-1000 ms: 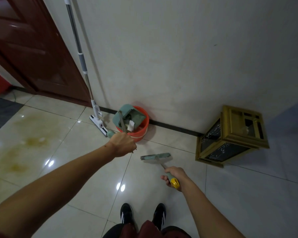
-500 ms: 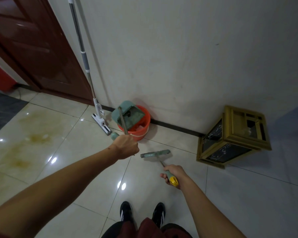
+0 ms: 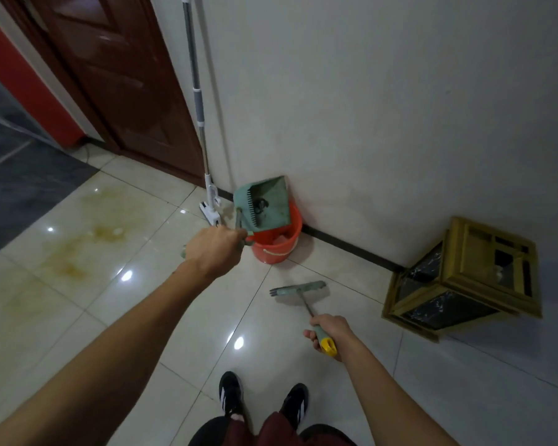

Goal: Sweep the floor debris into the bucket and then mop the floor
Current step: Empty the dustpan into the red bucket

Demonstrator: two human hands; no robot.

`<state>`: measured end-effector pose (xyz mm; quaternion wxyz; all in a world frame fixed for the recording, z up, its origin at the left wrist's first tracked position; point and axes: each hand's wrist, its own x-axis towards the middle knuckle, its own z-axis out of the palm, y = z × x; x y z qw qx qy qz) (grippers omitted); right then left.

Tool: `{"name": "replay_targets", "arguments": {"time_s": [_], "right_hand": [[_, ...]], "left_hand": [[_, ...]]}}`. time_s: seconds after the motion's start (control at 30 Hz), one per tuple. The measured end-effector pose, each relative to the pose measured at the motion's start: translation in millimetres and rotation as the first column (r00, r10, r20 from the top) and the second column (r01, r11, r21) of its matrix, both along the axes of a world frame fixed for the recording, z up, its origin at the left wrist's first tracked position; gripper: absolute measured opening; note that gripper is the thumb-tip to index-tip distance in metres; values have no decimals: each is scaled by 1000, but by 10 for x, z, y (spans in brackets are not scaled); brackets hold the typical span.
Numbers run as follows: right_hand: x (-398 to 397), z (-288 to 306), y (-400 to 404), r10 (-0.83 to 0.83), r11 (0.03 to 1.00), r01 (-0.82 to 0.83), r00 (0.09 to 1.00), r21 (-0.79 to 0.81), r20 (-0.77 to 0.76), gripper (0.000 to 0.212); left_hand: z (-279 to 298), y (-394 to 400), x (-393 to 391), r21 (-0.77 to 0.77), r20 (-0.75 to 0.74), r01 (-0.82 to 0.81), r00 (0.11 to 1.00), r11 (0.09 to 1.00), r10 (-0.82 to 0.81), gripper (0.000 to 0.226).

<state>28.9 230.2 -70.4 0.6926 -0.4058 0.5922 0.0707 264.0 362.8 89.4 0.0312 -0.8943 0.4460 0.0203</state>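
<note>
our left hand [image 3: 214, 251] gripping the green dustpan [image 3: 264, 202] handle, pan tipped over the orange bucket [image 3: 279, 243] at the wall, our right hand [image 3: 331, 329] clenched round the broom [image 3: 298, 289] handle, head on the tile, mop [image 3: 197, 117] leaning beside the bucket

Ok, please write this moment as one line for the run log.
phase: emptying | left hand: holds green dustpan tipped over orange bucket | right hand: holds broom on floor | mop: leaning on wall
</note>
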Motion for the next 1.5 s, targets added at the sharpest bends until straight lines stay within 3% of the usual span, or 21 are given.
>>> {"name": "replay_targets", "arguments": {"time_s": [0.13,0.23,0.43,0.6,0.77,1.13,1.27,1.5], "right_hand": [[45,-79,118,78,997,-78,997,-25,-4,34],[114,-83,257,149,988,-149,989,-47,-7,33],[169,-68,714,310,949,-309,951,-71,4,29],[6,-67,1269,458,886,-457,889,-84,-11,21],[-321,-62,1881,645,751,-648,761,-128,-64,16],[-659,-10,3208,889,443,-891,451,-97,-82,8],[-680,-104,3656,953,288,-955,293,-69,-79,11],[-948,-175,4491,998,21,-999,23,-38,-54,6]], "left_hand": [[-40,405,-74,-137,-65,-198,979,971,191,25],[-37,797,-190,-229,-139,-371,927,900,347,25],[-108,1761,-663,-340,-325,-695,719,634,614,24],[-235,2676,-1352,-349,-394,-816,575,462,717,24],[-396,3600,-2284,-294,-434,-915,384,275,815,21],[-690,4831,-4128,-160,-458,-971,-86,-177,885,24],[-735,5016,-4634,-140,-471,-921,-260,-363,843,23],[-849,5291,-5554,-100,-462,-784,-509,-612,727,23]]}}
